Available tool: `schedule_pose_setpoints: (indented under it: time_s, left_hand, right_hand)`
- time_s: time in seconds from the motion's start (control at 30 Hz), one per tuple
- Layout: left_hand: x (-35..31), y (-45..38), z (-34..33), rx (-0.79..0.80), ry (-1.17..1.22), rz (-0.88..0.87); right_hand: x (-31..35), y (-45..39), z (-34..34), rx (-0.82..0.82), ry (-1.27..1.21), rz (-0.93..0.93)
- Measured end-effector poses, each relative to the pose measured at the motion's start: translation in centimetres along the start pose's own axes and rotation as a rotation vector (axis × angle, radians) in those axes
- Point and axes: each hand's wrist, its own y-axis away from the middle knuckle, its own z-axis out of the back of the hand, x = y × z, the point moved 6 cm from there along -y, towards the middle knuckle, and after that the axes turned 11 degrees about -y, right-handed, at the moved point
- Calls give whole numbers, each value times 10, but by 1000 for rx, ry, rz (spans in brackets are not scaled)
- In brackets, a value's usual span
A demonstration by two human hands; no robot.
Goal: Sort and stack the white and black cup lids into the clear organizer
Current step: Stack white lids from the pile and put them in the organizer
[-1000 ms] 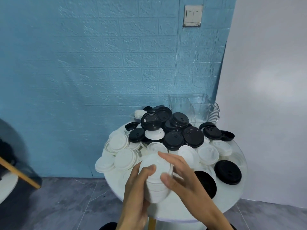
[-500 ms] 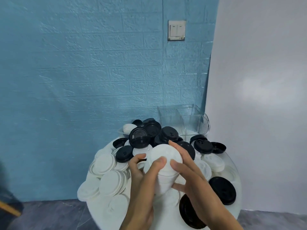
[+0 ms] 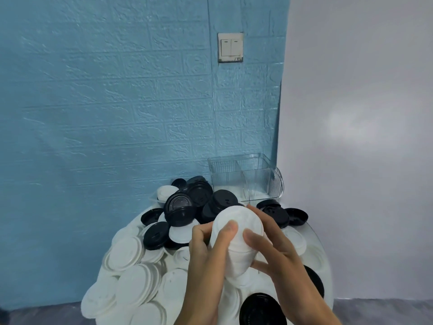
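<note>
A stack of white lids (image 3: 236,240) is held up above the round table, tilted away from me. My left hand (image 3: 208,261) grips its left side with the thumb on top. My right hand (image 3: 271,247) grips its right side, thumb on the near face. The clear organizer (image 3: 246,179) stands at the table's far edge by the wall, with a divider inside; its compartments look bare. Loose black lids (image 3: 178,207) pile up behind the stack. Loose white lids (image 3: 131,273) cover the table's left and near side.
The round white table (image 3: 325,261) is crowded with lids up to its edges. More black lids (image 3: 278,214) lie right of the stack and one large black lid (image 3: 260,310) lies near me. A blue brick wall and a white wall meet behind the organizer.
Both hands have lifted the white lid stack higher and farther toward the organizer. The camera view has shifted left and forward, so the table fills more of the lower frame.
</note>
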Motion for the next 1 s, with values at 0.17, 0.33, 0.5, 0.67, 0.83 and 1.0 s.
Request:
schedule_pose_setpoints:
  time_s: [0.17, 0.33, 0.5, 0.67, 0.83, 1.0]
  left_hand:
    - [-8, -13, -10, 48, -100, -57]
    - [-31, -51, -36, -17, -369, -247]
    - [-61, -117, -80, 19, -626, -453]
    - [-63, -189, -114, 316, -699, -440]
    - [-61, -251, -127, 373, -729, -421]
    - [-54, -300, -142, 384, -739, -440]
  right_hand:
    - [7, -7, 12, -1, 21, 4]
    - [24, -47, 30, -79, 24, 93]
    - [44, -122, 53, -164, 164, 188]
    - [53, -198, 80, -154, 345, 163]
    - [50, -252, 91, -120, 536, 158]
    - [43, -293, 105, -56, 547, 37]
